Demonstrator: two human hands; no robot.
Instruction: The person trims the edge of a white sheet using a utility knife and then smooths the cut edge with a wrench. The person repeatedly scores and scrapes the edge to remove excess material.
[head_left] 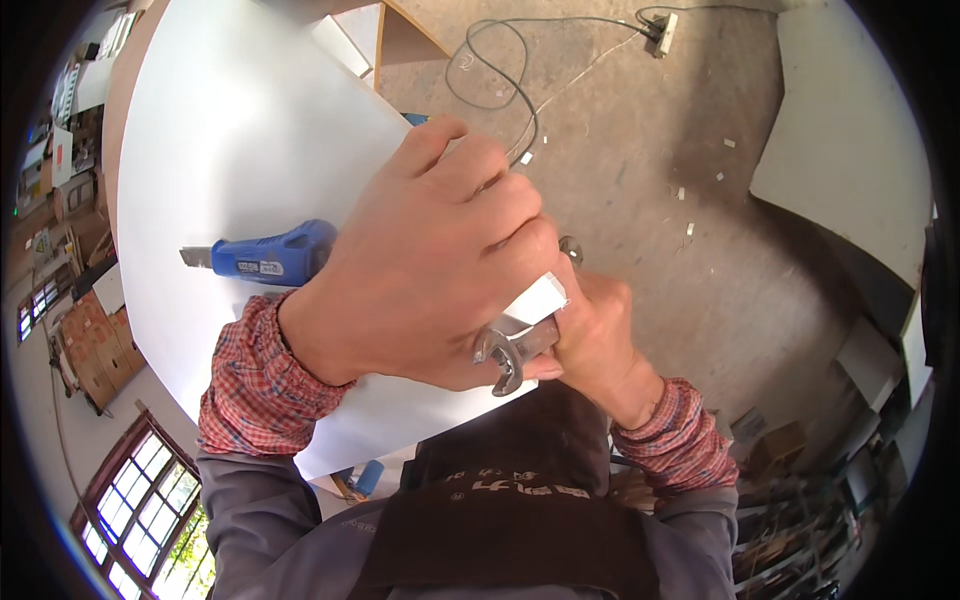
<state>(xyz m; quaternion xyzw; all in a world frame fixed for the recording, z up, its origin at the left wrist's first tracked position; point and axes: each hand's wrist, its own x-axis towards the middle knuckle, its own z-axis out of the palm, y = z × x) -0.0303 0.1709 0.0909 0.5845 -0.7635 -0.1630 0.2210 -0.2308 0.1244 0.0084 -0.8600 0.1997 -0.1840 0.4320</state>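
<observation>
My left hand (440, 250) is closed in a fist above the edge of a white board (240, 130); what lies inside its fingers is hidden. Just beyond it, my right hand (600, 335) is wrapped round an open-end wrench (512, 360), whose metal jaw points toward my body. A short white strip (540, 297) sticks out between the two hands; I cannot tell which one grips it. To the left of my left wrist, a blue utility knife (270, 257) lies on the board with its blade out.
A black cable (525, 75) loops over the concrete floor to a power strip (665, 36). White scraps (690, 230) are scattered on the floor. At the right stands a large pale panel (850, 150). Cardboard boxes (95, 340) and a window (145, 500) are at the left.
</observation>
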